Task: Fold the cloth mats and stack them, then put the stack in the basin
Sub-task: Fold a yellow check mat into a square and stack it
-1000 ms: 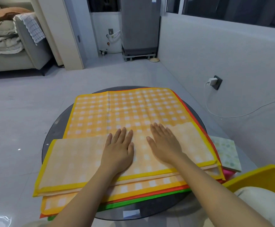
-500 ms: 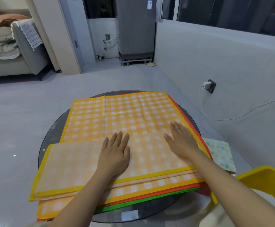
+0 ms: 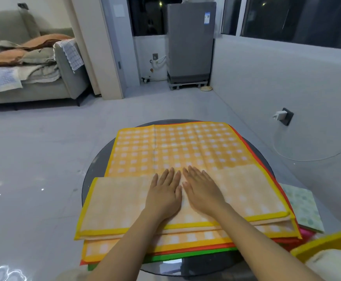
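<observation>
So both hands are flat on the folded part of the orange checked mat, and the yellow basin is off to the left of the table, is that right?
Not quite. The head view shows the yellow basin at the near right of the table, not the left. The rest holds: the left hand and right hand lie flat, side by side, on the folded part of the orange checked mat.
</observation>
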